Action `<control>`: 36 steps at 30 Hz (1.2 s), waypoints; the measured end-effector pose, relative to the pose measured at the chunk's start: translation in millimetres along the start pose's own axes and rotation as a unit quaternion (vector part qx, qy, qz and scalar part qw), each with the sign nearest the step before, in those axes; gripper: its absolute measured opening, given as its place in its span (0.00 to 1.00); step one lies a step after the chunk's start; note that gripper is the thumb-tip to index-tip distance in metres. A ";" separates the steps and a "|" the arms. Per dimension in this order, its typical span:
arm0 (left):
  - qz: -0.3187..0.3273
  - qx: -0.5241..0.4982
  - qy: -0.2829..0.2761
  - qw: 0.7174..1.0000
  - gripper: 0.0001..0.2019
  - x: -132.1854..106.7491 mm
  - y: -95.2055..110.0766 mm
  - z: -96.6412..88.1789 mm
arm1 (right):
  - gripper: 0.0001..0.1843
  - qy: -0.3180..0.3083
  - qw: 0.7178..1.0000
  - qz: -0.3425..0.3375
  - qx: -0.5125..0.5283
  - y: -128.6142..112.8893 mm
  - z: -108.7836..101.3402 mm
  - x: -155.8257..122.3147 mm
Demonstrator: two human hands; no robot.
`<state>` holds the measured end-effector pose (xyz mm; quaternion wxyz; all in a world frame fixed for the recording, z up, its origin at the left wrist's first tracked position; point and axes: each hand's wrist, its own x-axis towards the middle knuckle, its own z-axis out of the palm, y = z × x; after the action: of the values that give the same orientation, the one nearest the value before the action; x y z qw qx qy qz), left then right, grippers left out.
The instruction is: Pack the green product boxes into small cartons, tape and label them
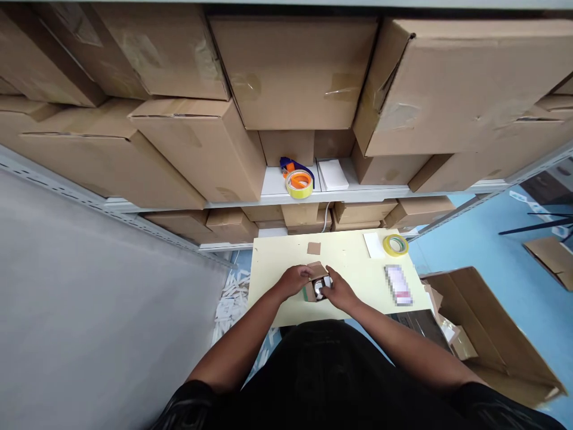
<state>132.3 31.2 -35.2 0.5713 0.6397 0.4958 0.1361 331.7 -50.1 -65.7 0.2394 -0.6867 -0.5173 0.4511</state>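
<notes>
A small cardboard box [310, 294] stands on the pale yellow table [277, 257], its lid flap [319, 270] raised. Inside it shows a white rounded item [318, 287], too small to name. My left hand [293, 280] is closed on the flap's left side. On the right of the box, my right hand [342, 292] grips the wall, thumb over the opening near the white item. Beyond the box lies a small brown cardboard square [314, 248], touched by neither hand.
At the table's right are a yellow tape roll [396, 245], a white card [373, 245] and a blurred-out label [399, 285]. Shelves ahead hold cardboard boxes [293, 71] and a tape dispenser [299, 182]. A large open carton [487, 328] stands right; white scraps [230, 301] cover the floor left.
</notes>
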 end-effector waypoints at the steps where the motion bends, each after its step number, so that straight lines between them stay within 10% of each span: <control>1: 0.021 0.025 -0.010 0.999 0.14 -2.2 1.8 -3.7 | 0.43 -0.009 1.000 0.002 0.021 1.7 -3.2 -0.5; 10: 0.267 0.447 -0.025 0.853 0.13 -21.1 12.2 0.4 | 0.39 -0.059 0.981 0.022 0.185 23.7 2.1 2.8; 21: 0.161 0.430 -0.064 0.886 0.23 -31.3 27.9 13.3 | 0.62 -0.121 0.988 -0.080 0.048 39.0 2.6 6.6; 28: -0.011 0.430 0.020 0.902 0.29 -30.6 34.5 40.3 | 0.55 -0.089 0.982 -0.165 -0.019 38.9 13.8 8.3; 36: 0.072 0.385 0.106 0.914 0.22 -24.7 55.0 33.7 | 0.55 -0.087 0.979 -0.184 -0.016 19.9 -4.1 16.4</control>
<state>171.9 -0.4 11.6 0.2141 0.8256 0.5203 0.0423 346.1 -41.3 -85.6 0.2617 -0.5417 -0.6605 0.4492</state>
